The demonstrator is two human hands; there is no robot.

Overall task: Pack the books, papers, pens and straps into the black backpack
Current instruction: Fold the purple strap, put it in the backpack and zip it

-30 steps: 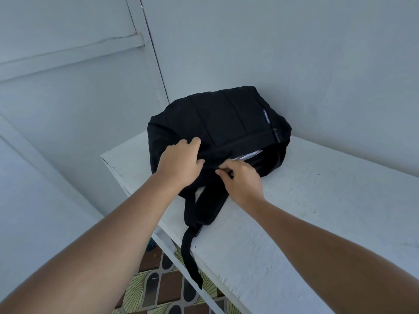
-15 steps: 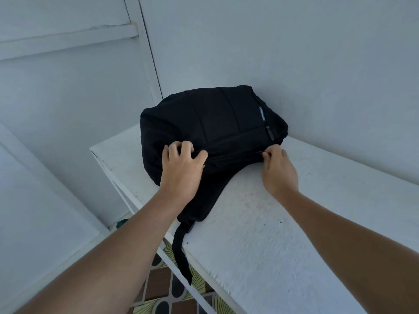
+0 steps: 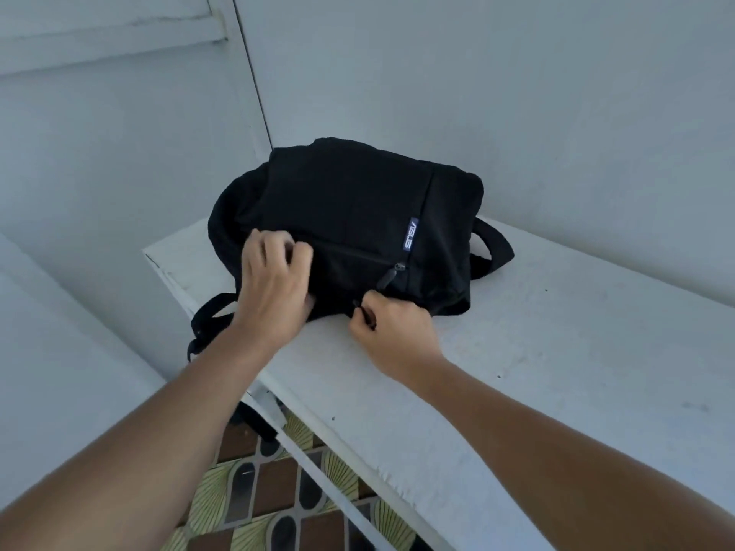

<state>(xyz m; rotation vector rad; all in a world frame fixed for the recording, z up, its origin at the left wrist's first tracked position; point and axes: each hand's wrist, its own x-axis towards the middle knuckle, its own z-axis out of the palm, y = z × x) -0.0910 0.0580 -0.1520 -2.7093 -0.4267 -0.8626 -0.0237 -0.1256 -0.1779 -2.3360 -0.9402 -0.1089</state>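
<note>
White table (image 3: pixel 557 351); pale walls (image 3: pixel 517 93); black backpack (image 3: pixel 350 208)

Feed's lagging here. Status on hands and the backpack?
Left hand gripping the backpack fabric. Right hand pinching a zipper pull at the near edge. Backpack lying flat on the white table, no contents showing. Nothing in the way.

Soft, even daylight with a cool bluish cast, no glare. Weak shadow under the black backpack (image 3: pixel 358 220) on the white table (image 3: pixel 557 351). Left hand (image 3: pixel 274 288) motion-blurred at the fingers; right hand (image 3: pixel 393 336) sharper. Wide-angle bending toward the edges, backpack detail crushed dark.
</note>
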